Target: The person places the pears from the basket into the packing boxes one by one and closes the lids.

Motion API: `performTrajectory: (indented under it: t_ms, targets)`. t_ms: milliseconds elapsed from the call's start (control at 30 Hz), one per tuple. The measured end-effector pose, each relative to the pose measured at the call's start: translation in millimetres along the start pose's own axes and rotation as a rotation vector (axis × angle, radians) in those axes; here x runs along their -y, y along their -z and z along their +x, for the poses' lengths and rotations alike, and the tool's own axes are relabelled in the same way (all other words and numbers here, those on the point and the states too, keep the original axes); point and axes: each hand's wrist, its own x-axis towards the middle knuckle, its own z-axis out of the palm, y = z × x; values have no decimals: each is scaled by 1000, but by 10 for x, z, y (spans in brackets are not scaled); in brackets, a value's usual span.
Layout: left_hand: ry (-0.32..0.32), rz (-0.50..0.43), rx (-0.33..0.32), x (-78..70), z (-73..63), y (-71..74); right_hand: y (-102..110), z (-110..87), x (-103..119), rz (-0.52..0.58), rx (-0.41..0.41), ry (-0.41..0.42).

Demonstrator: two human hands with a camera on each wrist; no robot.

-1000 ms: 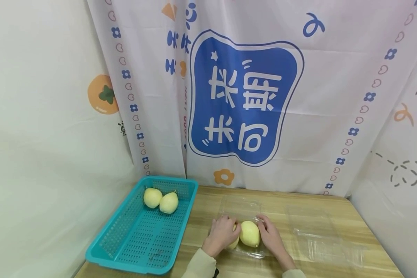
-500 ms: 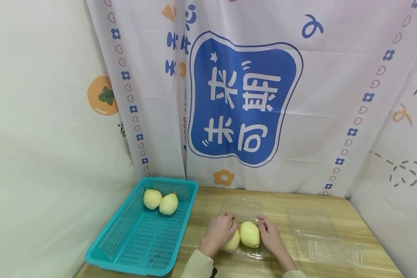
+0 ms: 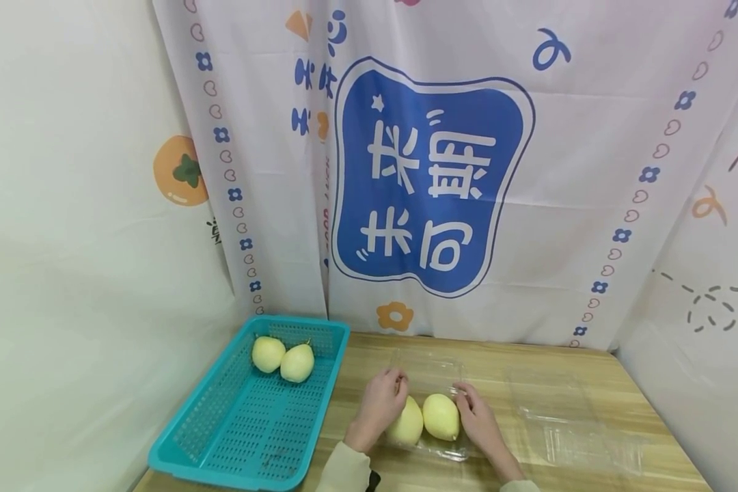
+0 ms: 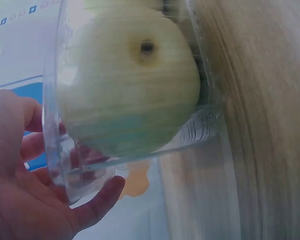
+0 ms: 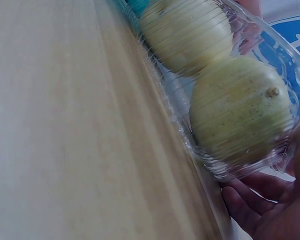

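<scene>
Two pale yellow pears sit side by side in a clear plastic clamshell box, its lid folded back toward the wall. My left hand grips the box's left rim beside the left pear. In the left wrist view its fingers and thumb bend around the box corner. At the opposite end my right hand holds the right side, fingertips low against the plastic in the right wrist view.
A turquoise perforated basket at the left holds two more pears. Another clear plastic box lies open at the right on the wooden table. A printed curtain hangs behind.
My left hand has drawn back leftward from the left pear to the box's rim, leaving more of that pear in view. The right hand has stayed at the right side.
</scene>
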Motion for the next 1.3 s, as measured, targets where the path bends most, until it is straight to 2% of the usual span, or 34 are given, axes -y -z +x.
performTrajectory:
  t_ms: [200,367,533,800,1067,1167,1300]
  targets:
    - [80,-67,-32,47,18,15,-1,-9,2,-5,-2,-8]
    - [161,-87,-64,73,30,26,-9,-9,21,-1,-9,-16]
    - [229,-94,-57,125,23,30,-7,-18,20,9,8,-65]
    - [317,-125,-8,221,58,35,6,-9,32,14,31,-93]
    - [369,-233,95,305,78,39,-2,-4,8,33,28,-75]
    - [398,-237,132,342,79,28,3,-15,-1,27,33,-90]
    - [424,-258,150,379,98,5,13,4,-1,32,26,-110]
